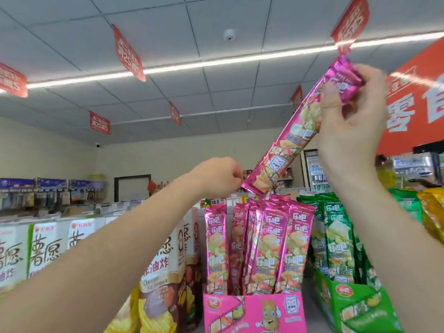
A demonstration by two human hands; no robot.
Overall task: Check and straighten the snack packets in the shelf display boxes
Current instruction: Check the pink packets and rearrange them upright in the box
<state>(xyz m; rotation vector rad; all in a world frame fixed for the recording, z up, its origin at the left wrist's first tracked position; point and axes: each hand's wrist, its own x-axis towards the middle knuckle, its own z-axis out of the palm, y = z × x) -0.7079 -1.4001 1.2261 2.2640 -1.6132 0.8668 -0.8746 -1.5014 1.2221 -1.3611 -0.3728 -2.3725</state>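
Red banners (129, 52) hang from the tiled ceiling (168, 25) beside a light strip (216, 63) and dome camera (229, 34).

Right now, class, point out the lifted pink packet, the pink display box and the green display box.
lifted pink packet (292, 140), head view, middle of its printed front.
pink display box (254, 313), head view, front wall.
green display box (360, 308), head view, front wall.

Long pink pkt (286, 150) tilted above pink box (254, 311) w/ upright pkts (271, 243).

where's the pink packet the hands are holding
The pink packet slants across the head view's upper right, above the standing packets in the pink display box; the right hand grips its top end, the left hand pinches its bottom corner.
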